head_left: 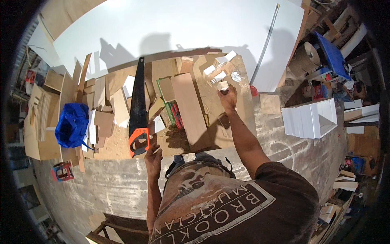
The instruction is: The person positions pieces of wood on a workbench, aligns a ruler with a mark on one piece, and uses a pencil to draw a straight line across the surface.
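At a scrap-strewn wooden desk (246,95), the right hand (228,99) clasped a small pale wooden block (222,85) just short of white-faced blocks (219,76), while the left hand (153,159), fingers loose and empty, hung beside an orange-handled black saw (138,107) pointing away.

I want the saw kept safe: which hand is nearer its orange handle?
Left. The left hand is just right of the orange handle; the right hand is farther right, at a small block.

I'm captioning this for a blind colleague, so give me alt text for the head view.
A person's right hand holds a small pale block over a cluttered workbench. The left hand is beside an orange-handled saw; a blue bag sits at left.
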Demonstrator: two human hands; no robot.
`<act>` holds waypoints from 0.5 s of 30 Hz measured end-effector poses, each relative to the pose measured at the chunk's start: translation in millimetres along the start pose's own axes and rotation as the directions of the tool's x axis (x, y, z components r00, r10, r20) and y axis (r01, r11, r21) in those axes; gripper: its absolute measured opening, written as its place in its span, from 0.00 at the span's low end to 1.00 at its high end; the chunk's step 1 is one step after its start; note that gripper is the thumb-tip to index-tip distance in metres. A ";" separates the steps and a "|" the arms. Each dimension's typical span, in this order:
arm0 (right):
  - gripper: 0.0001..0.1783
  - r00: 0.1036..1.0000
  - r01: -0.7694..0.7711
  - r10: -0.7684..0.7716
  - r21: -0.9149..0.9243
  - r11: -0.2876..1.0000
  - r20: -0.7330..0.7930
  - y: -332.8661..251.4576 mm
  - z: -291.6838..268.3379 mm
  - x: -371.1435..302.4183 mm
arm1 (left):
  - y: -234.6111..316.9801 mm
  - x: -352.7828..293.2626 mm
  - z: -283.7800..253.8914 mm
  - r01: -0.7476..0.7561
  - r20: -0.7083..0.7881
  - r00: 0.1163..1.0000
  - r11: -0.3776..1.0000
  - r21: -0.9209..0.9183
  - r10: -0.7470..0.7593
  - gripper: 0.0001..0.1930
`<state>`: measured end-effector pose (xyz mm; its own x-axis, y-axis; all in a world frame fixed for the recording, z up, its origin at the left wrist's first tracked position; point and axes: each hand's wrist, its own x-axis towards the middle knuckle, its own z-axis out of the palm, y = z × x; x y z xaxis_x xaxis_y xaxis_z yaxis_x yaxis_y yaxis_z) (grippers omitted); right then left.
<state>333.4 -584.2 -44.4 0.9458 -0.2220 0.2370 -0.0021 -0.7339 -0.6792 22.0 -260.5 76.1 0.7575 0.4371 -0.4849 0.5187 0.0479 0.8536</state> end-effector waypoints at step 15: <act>0.28 0.996 0.081 -0.084 -0.066 0.995 -0.038 -11.6 -33.0 -11.6 | -10.1 -3.3 16.8 -0.028 -0.009 1.000 1.000 -0.013 0.028 0.31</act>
<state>311.7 -594.2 -16.4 0.9295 -0.1842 0.3196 0.0532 -0.7904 -0.6103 20.9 -277.5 65.9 0.7681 0.4464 -0.4591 0.4920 0.0475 0.8693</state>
